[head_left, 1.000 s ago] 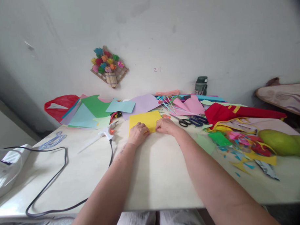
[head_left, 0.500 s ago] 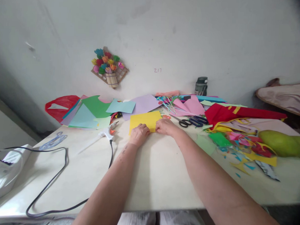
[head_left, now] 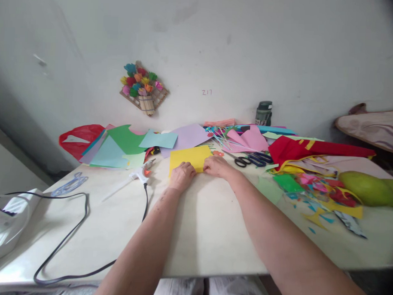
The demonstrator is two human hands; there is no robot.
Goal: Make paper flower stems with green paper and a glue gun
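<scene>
A sheet of yellow paper [head_left: 190, 156] lies on the table in front of me, its near edge under my fingers. My left hand [head_left: 182, 176] is closed on the near edge, fingers curled, covering the lower left part of the sheet. At the lower right corner, my right hand [head_left: 216, 166] pinches the paper, thumb and fingers pressed together. The two hands are a short way apart along that edge. What the fingertips do beneath the palms is hidden.
A white glue gun [head_left: 140, 175] with a black cord [head_left: 84, 212] lies left. Scissors [head_left: 243, 161] are right of my hands. Coloured papers [head_left: 119, 140] line the back. Paper scraps [head_left: 313, 212], a red apron-like cloth [head_left: 312, 146] and green fruit [head_left: 365, 188] lie right.
Almost nothing differs. Both hands stay at the near edge of the yellow paper, with at most a very slight shift of the fingers.
</scene>
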